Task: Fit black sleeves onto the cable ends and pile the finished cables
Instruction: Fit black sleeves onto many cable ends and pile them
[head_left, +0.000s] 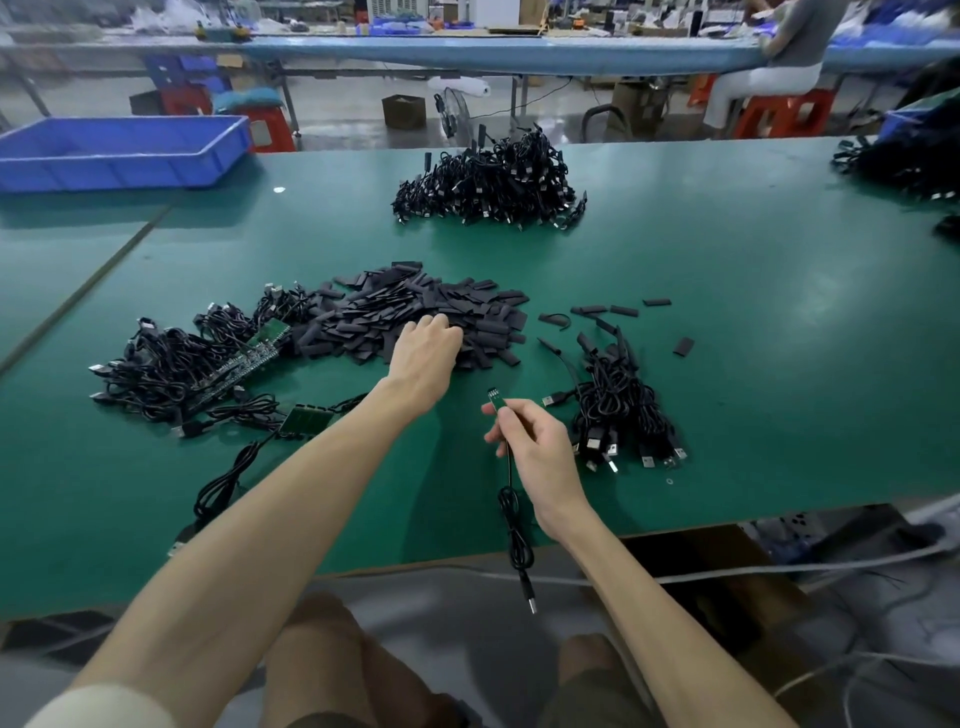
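Observation:
My left hand (423, 353) reaches into the heap of flat black sleeves (415, 312) in the middle of the green table, fingertips down among them; whether it holds one is hidden. My right hand (535, 441) pinches a black cable (514, 525) just below its small green board end (494, 399), which points up. The cable's coil and USB plug hang over the table's near edge. A tangle of cables with green boards (176, 369) lies at the left. A small bundle of cables (618, 405) lies right of my right hand. A big cable pile (493, 179) sits farther back.
A blue plastic bin (119, 150) stands at the far left corner. A few loose sleeves (623, 310) lie right of the heap. More black cables (904, 161) sit at the far right edge. A seated person (779, 67) works at the bench behind.

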